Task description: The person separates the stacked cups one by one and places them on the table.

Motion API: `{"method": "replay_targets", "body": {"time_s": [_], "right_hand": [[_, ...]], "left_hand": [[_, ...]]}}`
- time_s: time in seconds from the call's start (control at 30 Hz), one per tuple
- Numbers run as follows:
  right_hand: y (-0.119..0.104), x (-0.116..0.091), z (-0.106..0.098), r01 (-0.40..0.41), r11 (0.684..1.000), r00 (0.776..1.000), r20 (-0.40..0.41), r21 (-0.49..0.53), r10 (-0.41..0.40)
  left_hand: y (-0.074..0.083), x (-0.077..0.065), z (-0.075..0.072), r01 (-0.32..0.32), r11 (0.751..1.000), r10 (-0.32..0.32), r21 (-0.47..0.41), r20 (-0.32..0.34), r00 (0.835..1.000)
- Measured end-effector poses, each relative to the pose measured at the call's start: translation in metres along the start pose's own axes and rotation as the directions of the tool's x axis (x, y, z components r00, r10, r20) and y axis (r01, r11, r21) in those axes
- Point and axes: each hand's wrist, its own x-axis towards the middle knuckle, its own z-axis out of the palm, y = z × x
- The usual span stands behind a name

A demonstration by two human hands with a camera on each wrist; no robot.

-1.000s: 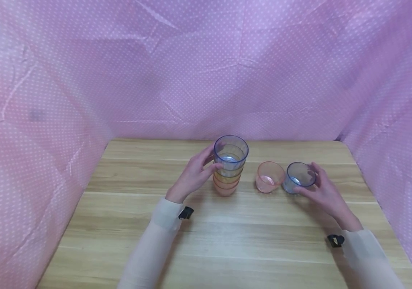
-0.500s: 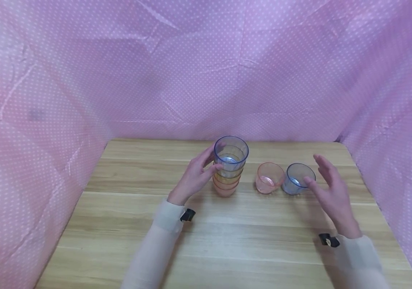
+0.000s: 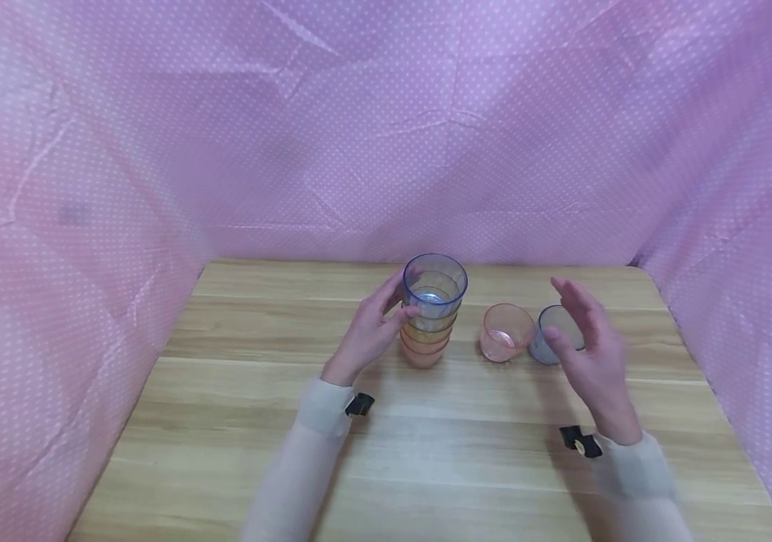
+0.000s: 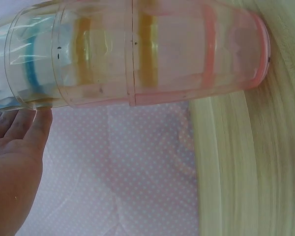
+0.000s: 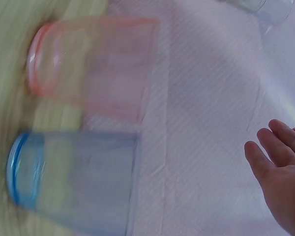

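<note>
My left hand holds a stack of several clear nested tumblers by its upper part, thumb in front and fingers behind. A blue-rimmed tumbler tops the stack, with yellowish and pink ones beneath; the pink bottom tumbler stands at the wooden tabletop in the left wrist view. Right of the stack, a single pink tumbler stands upright beside a blue tumbler. My right hand is raised over the blue tumbler, partly hiding it from the head camera, with fingers extended and nothing held.
The wooden table reaches back to a pink polka-dot cloth, which hangs behind it and along both sides. Black wrist-worn devices show at the left cuff and right cuff.
My right hand has let go of the blue tumbler, lifted, and moved left over it with its fingers straightened. My left hand stays at the stack; the single tumblers stand where they were.
</note>
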Motion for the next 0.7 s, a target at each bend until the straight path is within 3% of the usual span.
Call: {"method": "replay_targets", "body": {"time_s": [0.23, 0.4, 0.7], "right_hand": [[-0.008, 0.008, 0.029, 0.060, 0.995, 0.997, 0.049, 0.083, -0.064], [-0.017, 0.014, 0.050, -0.012, 0.993, 0.995, 0.095, 0.119, 0.001], [-0.024, 0.027, 0.082, -0.152, 0.985, 0.976, 0.172, 0.088, 0.135]], "left_hand": [[-0.002, -0.001, 0.003, 0.016, 1.000, -0.017, -0.010, -0.024, 1.000], [-0.002, -0.001, 0.004, 0.007, 1.000, -0.008, -0.018, -0.033, 0.999], [-0.004, -0.002, 0.005, 0.001, 1.000, -0.003, -0.028, -0.050, 0.999]]}}
